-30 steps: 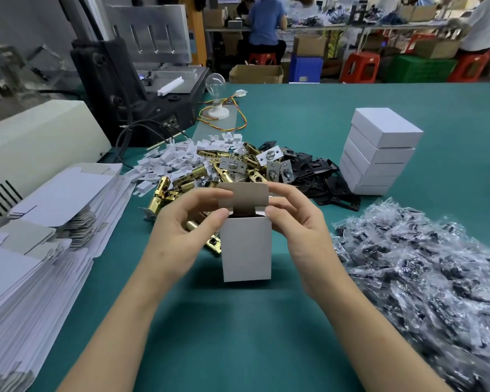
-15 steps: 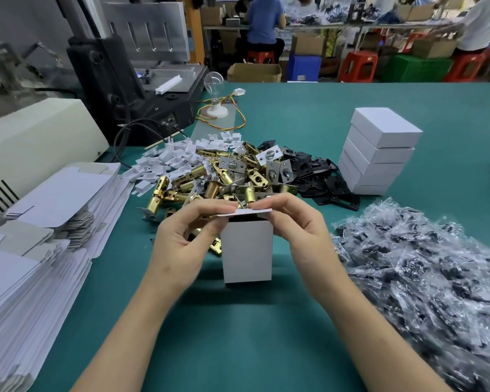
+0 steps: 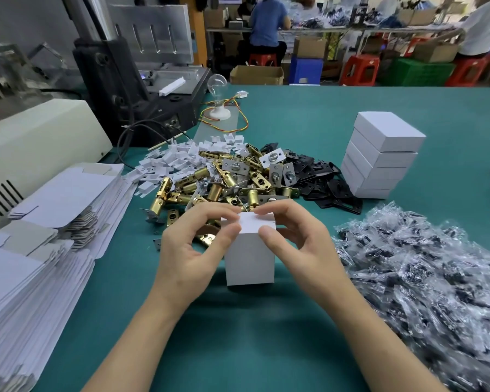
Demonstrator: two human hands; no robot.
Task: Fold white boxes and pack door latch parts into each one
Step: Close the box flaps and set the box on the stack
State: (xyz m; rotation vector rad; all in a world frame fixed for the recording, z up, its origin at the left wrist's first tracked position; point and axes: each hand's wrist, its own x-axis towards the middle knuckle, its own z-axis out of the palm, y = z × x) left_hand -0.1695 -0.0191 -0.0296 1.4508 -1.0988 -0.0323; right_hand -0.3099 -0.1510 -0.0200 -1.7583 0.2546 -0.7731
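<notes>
The upright white cardboard box [image 3: 250, 258] was pinched, seemingly for lid tucking, by the left hand [image 3: 193, 250] at nine o'clock and right hand [image 3: 300, 250] at three

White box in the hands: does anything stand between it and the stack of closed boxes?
Only low things: black plates lie on the table before the stack, between it and the white box. Higher up, nothing visible blocks the way.

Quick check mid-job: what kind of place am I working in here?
Most likely a factory packing bench for door hardware: a heap of brass latches, flat box blanks stacked beside finished white boxes, and another worker seated at benches behind.
</notes>
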